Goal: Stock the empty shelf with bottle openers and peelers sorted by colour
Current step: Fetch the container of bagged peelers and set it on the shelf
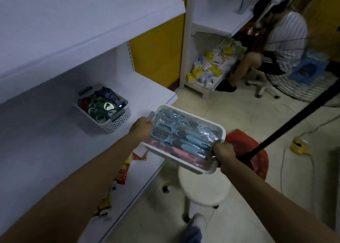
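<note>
Gripping peeler tray (191,119): left hand (140,127), right hand (223,153) | opener basket (119,121) on shelf (55,141) | labels blurred

Dim and bluish-grey over the white shelf (46,150). Glints hard off one bottle opener (108,106) at far left (fainter off the clear wrap (207,131) over the peelers (165,130)). Soft everywhere, softest at far right. Bends straight lines toward the edges.
</note>
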Demonstrator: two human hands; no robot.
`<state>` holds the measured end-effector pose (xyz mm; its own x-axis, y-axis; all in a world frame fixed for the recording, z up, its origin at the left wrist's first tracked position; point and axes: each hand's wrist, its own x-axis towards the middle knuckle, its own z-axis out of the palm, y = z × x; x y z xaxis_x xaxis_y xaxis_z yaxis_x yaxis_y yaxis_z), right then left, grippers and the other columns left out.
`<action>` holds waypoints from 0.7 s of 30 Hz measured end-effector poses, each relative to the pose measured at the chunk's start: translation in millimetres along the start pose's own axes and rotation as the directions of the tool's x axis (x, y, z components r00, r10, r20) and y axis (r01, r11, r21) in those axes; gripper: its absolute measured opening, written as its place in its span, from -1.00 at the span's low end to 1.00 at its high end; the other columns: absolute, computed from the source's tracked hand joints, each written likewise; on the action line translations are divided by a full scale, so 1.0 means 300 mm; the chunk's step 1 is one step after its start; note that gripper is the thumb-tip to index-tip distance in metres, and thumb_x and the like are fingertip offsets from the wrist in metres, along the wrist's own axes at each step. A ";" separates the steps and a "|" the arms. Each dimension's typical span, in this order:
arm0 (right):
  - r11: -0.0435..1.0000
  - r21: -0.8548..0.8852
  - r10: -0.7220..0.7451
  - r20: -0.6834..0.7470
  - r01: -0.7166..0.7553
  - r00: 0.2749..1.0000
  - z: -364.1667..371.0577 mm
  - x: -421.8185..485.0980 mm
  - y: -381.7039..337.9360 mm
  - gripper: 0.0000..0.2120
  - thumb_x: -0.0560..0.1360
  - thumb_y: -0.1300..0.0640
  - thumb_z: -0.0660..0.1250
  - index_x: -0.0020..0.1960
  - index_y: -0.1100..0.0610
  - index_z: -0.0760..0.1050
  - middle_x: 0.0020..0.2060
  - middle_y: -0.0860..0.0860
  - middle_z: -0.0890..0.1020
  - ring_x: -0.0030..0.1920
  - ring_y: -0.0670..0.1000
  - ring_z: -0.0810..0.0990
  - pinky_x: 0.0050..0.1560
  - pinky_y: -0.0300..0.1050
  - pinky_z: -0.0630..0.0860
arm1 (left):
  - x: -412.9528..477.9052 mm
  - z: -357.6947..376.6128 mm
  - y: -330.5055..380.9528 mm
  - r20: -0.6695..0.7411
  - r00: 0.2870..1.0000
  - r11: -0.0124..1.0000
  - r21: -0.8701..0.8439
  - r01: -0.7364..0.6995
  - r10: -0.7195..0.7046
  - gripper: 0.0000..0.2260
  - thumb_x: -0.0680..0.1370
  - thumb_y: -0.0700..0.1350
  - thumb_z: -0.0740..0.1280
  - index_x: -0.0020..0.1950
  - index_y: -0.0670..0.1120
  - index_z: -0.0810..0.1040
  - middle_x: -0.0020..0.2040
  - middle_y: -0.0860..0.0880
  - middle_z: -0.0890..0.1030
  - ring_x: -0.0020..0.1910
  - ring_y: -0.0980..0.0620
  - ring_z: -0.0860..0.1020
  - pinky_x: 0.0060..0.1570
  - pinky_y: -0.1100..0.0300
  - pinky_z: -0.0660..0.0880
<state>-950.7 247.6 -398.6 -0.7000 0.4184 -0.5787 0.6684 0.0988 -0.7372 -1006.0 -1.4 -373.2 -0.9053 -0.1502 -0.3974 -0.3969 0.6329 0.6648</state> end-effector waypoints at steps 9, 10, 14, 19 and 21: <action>0.995 0.089 0.043 0.091 -0.051 0.995 0.108 0.171 -0.170 -0.90 0.47 0.27 0.19 -0.13 0.13 0.45 -0.28 0.11 0.56 -0.34 0.10 0.57 -0.54 -0.20 0.47 | 0.112 -0.051 0.028 -0.222 0.975 1.000 -0.021 0.014 -0.018 -0.62 0.65 -0.05 0.06 0.45 -0.12 0.24 0.37 -0.18 0.41 0.28 -0.16 0.41 0.19 0.05 0.37; 0.994 0.092 0.046 0.102 -0.055 0.994 0.137 0.179 -0.184 -0.90 0.47 0.27 0.19 -0.08 0.15 0.45 -0.25 0.13 0.57 -0.30 0.13 0.58 -0.47 -0.11 0.54 | 0.119 -0.066 0.009 -0.219 0.976 1.000 0.018 0.008 -0.004 -0.63 0.65 -0.08 0.07 0.45 -0.13 0.25 0.37 -0.18 0.40 0.30 -0.16 0.41 0.21 0.04 0.36; 0.997 0.063 0.025 0.136 -0.034 0.990 0.284 0.202 -0.256 -0.87 0.51 0.22 0.21 0.02 0.20 0.46 -0.19 0.17 0.57 -0.20 0.19 0.59 -0.08 0.12 0.61 | 0.175 -0.141 -0.085 -0.210 0.975 0.989 0.146 -0.036 0.066 -0.60 0.60 -0.15 0.18 0.44 -0.15 0.26 0.37 -0.19 0.40 0.31 -0.17 0.39 0.26 -0.06 0.39; 0.997 0.078 0.009 0.081 -0.016 0.997 0.471 0.219 -0.361 -0.88 0.52 0.21 0.26 0.03 0.22 0.49 -0.19 0.13 0.56 -0.21 0.11 0.57 -0.27 -0.07 0.55 | 0.241 -0.225 -0.224 -0.116 0.991 0.946 0.321 -0.032 0.072 -0.42 0.59 -0.04 0.21 0.51 -0.21 0.05 0.49 -0.22 0.18 0.44 -0.17 0.22 0.36 -0.08 0.25; 0.995 0.097 0.007 0.033 -0.011 0.999 0.493 0.242 -0.380 -0.88 0.51 0.24 0.28 0.02 0.25 0.49 -0.24 0.12 0.53 -0.27 0.10 0.52 -0.45 -0.16 0.46 | 0.266 -0.233 -0.270 -0.033 0.998 0.935 0.354 -0.037 0.052 -0.33 0.59 0.01 0.21 0.53 -0.22 -0.08 0.53 -0.21 0.05 0.49 -0.16 0.10 0.42 -0.06 0.15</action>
<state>-1114.8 133.2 -408.2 -0.7030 0.3887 -0.5955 0.6484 0.0064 -0.7613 -1056.6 -117.8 -414.6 -0.9293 -0.1416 -0.3411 -0.2833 0.8658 0.4124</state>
